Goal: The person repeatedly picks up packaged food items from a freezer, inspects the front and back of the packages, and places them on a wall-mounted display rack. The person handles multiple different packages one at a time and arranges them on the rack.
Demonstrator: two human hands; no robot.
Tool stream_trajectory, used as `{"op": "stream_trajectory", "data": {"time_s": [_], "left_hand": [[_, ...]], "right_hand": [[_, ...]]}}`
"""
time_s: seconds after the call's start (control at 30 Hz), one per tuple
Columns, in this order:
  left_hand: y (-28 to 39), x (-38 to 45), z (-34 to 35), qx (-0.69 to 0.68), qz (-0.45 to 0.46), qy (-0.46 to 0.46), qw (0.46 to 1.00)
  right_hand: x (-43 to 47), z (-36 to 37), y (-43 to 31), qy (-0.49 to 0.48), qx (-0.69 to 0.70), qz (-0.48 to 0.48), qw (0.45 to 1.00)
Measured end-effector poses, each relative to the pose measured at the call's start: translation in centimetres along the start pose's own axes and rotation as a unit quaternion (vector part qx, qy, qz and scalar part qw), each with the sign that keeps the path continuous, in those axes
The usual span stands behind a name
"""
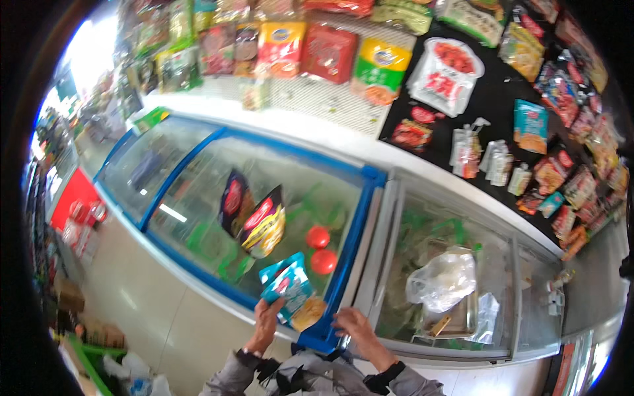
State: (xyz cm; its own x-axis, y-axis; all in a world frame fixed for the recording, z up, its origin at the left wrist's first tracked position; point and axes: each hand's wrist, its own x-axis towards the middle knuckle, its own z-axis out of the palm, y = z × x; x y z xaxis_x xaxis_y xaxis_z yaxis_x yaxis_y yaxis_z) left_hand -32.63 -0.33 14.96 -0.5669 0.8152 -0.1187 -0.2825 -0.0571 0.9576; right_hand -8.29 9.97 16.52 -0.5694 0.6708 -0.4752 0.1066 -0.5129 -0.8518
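My left hand (267, 319) grips a teal snack packet (295, 292) by its lower left edge. A second teal packet (277, 268) shows partly behind it; I cannot tell whether my fingers hold that one too. Just right of the packets, my right hand (354, 324) hovers by the corner of the blue freezer frame (324, 336), fingers apart with nothing seen in them. On the glass lid (198, 198) lie a dark pouch (235, 203) and a black-and-yellow pouch (264, 222), overlapping. Two red round things, one upper (318, 237) and one lower (324, 261), sit near the lid's right edge.
Right of the blue freezer, a second glass-topped freezer (495, 277) bears a clear plastic bag (443, 279) and a metal tray (468, 324). Packaged foods hang on a white mesh panel (317, 99) and a black panel (490, 99) behind. A green crate (89, 356) stands lower left.
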Motion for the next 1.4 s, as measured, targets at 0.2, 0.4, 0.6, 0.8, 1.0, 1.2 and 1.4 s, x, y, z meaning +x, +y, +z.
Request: {"op": "stream_trajectory", "data": {"time_s": [0.2, 0.4, 0.6, 0.8, 1.0, 1.2, 1.4], "left_hand": [[-3.3, 3.6, -3.9, 0.037, -0.017, 0.004, 0.999], [-6.0, 7.2, -7.9, 0.443, 0.126, 0.024, 0.887], [-3.7, 7.9, -9.2, 0.66, 0.055, 0.023, 0.749], [-2.9, 6.9, -8.7, 0.537, 0.109, -0.013, 0.836], [2.3, 3.7, -2.4, 0.197, 0.012, -0.107, 0.974], [5.7, 1.7, 0.6, -0.006, -0.05, -0.12, 0.992], [10.5, 0.0, 5.8, -0.166, -0.093, -0.157, 0.969]], "right_hand": [[-1.8, -3.9, 2.1, 0.013, 0.021, 0.051, 0.998], [-3.9, -5.4, 2.9, 0.079, 0.082, 0.068, 0.991], [-5.4, -6.1, 3.7, 0.102, 0.117, 0.032, 0.987], [-5.1, -6.0, 4.6, 0.136, 0.102, 0.026, 0.985], [-6.7, -4.5, 3.5, 0.127, 0.073, 0.01, 0.989], [-7.2, -3.4, -0.3, 0.062, -0.018, -0.045, 0.997], [-8.7, 0.3, -7.5, -0.05, 0.091, -0.134, 0.986]]}}
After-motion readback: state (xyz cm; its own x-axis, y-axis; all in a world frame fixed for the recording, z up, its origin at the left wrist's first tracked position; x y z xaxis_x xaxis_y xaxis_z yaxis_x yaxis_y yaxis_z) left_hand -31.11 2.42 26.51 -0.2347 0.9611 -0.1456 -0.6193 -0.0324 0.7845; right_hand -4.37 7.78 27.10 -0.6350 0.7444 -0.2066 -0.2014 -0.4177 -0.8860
